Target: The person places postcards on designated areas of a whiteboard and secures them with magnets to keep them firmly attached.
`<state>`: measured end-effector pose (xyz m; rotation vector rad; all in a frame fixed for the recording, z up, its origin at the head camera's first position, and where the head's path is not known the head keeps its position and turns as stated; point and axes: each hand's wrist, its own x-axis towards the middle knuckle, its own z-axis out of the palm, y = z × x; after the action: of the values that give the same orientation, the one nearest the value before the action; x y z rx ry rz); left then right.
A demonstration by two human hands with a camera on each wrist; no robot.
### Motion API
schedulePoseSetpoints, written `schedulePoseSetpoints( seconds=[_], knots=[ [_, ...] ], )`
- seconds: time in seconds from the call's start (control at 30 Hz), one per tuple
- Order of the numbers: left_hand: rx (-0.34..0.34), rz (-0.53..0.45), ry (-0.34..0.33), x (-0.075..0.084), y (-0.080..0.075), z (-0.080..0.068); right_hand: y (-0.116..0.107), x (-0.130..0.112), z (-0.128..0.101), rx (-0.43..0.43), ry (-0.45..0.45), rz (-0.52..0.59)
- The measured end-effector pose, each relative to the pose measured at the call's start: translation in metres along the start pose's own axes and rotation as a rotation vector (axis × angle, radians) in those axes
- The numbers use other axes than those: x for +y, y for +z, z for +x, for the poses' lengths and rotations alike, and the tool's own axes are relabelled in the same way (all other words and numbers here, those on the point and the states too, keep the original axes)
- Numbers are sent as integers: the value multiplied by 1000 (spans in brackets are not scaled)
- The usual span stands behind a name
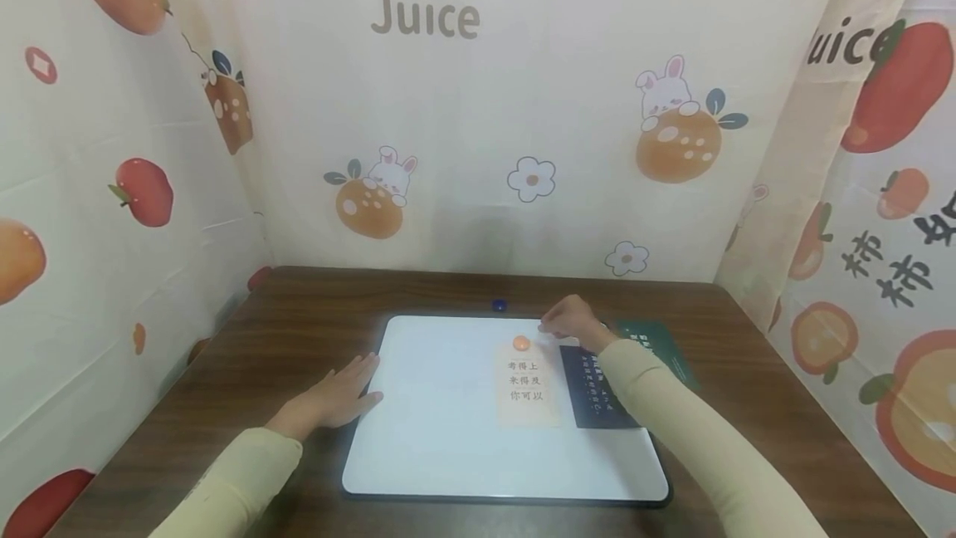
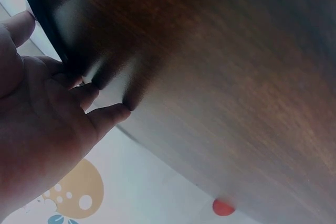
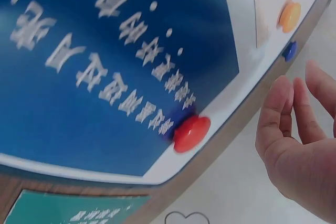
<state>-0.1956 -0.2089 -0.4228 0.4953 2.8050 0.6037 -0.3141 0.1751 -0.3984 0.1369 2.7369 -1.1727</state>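
Observation:
A white board (image 1: 448, 430) with a dark rim lies flat on the brown table (image 1: 299, 305). My left hand (image 1: 336, 397) rests flat beside the board's left edge, fingertips (image 2: 113, 114) touching the rim and the wood. My right hand (image 1: 571, 324) hovers over the board's far right part, fingers (image 3: 286, 108) relaxed and holding nothing. Just below it a red magnet (image 3: 191, 132) sits on the top edge of a dark blue card (image 1: 597, 393); the head view hides this magnet behind the hand. An orange magnet (image 1: 521, 344) pins a peach note (image 1: 530, 393) with printed characters.
A small blue magnet (image 1: 499, 305) lies on the table just beyond the board's far edge. A green card (image 1: 660, 347) lies on the wood to the right of the board. Printed fabric walls close in the table on three sides.

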Motion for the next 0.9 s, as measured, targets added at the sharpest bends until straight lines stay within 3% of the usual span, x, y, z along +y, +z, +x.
schedulePoseSetpoints(
  seconds=[0.57, 0.9],
  knots=[
    [1, -2, -5, 1, 1, -2, -32, 21, -10, 24, -54, -1],
    [-2, 5, -8, -4, 2, 1, -60, 53, -5, 39, -47, 34]
  ],
)
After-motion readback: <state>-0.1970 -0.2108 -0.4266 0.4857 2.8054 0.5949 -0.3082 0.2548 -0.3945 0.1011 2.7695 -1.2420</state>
